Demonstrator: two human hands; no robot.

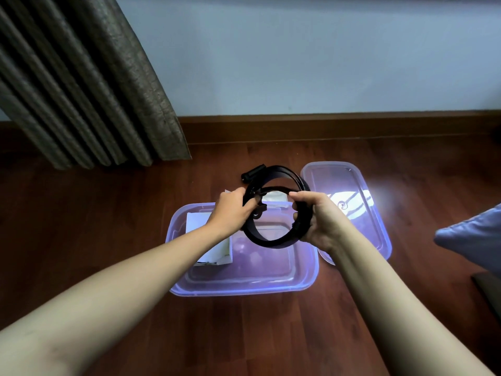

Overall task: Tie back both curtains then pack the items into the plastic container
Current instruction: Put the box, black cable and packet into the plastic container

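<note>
A black belt point(273, 240) coiled into a loop hangs above the open purple plastic container point(244, 286) on the wooden floor. My left hand point(230, 210) grips the coil's left side near the buckle. My right hand point(317, 221) grips its right side, fingers curled round the strap. A white box point(217, 253) lies inside the container at its left. The container's lid point(349, 185) rests on the floor to the right. A grey-brown curtain point(89, 85) hangs at the upper left.
A small black cylindrical object point(253, 172) lies on the floor behind the container. A white item point(273, 198) shows behind the belt. A grey cushion point(471, 234) sits at the right edge. The wall and wooden skirting run across the back.
</note>
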